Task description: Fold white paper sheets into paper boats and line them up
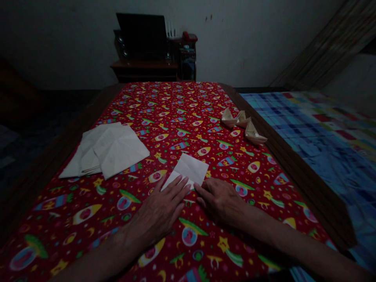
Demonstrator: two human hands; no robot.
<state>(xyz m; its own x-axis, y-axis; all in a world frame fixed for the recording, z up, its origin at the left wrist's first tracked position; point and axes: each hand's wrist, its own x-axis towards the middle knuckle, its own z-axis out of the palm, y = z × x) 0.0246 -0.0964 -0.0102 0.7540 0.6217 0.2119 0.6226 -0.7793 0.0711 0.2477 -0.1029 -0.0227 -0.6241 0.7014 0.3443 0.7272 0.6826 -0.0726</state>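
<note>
A folded white sheet of paper [189, 169] lies on the red patterned cloth [182, 117] near the front middle. My left hand [160, 209] rests flat on the sheet's near left edge, fingers stretched out together. My right hand [219, 199] presses its fingertips on the sheet's near right corner, fingers bent low and lying on the cloth. Neither hand lifts the paper.
A loose stack of white sheets [107, 150] lies to the left. Several folded paper boats [243, 125] sit at the right edge of the cloth. A blue checked mattress [320, 137] lies right of the wooden rim. A dark cabinet with electronics [152, 51] stands at the back wall.
</note>
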